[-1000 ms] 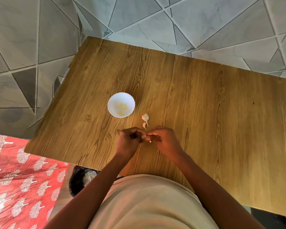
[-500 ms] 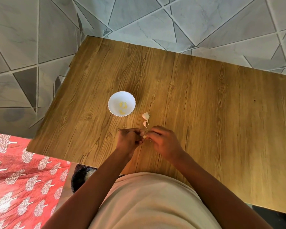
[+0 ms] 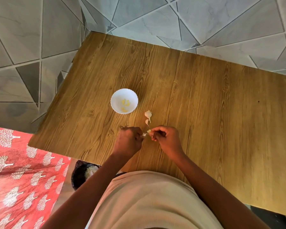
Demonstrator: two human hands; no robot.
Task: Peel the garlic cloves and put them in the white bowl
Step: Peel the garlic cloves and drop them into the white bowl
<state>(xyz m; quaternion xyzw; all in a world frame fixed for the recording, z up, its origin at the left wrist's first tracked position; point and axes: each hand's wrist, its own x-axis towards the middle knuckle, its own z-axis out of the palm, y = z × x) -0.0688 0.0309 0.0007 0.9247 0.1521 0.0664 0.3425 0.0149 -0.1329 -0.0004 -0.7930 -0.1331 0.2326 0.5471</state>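
Head view, taken from the white bowl point(image 3: 124, 101) as landmark. Nearest the camera, a beige-shirted torso point(image 3: 149, 200) and two bare forearms reach over the wooden table point(image 3: 205, 113). Left hand point(image 3: 128, 141) — fingers curled, pinching a scrap of white skin point(image 3: 144, 134). Right hand point(image 3: 166, 138) — fingers curled, pinching a garlic clove point(image 3: 149, 131) at its fingertips, on the near right of the bowl. Two unpeeled cloves point(image 3: 148, 114) lie just right of the bowl, on its near side. Peeled yellowish cloves point(image 3: 126, 102) sit inside the bowl.
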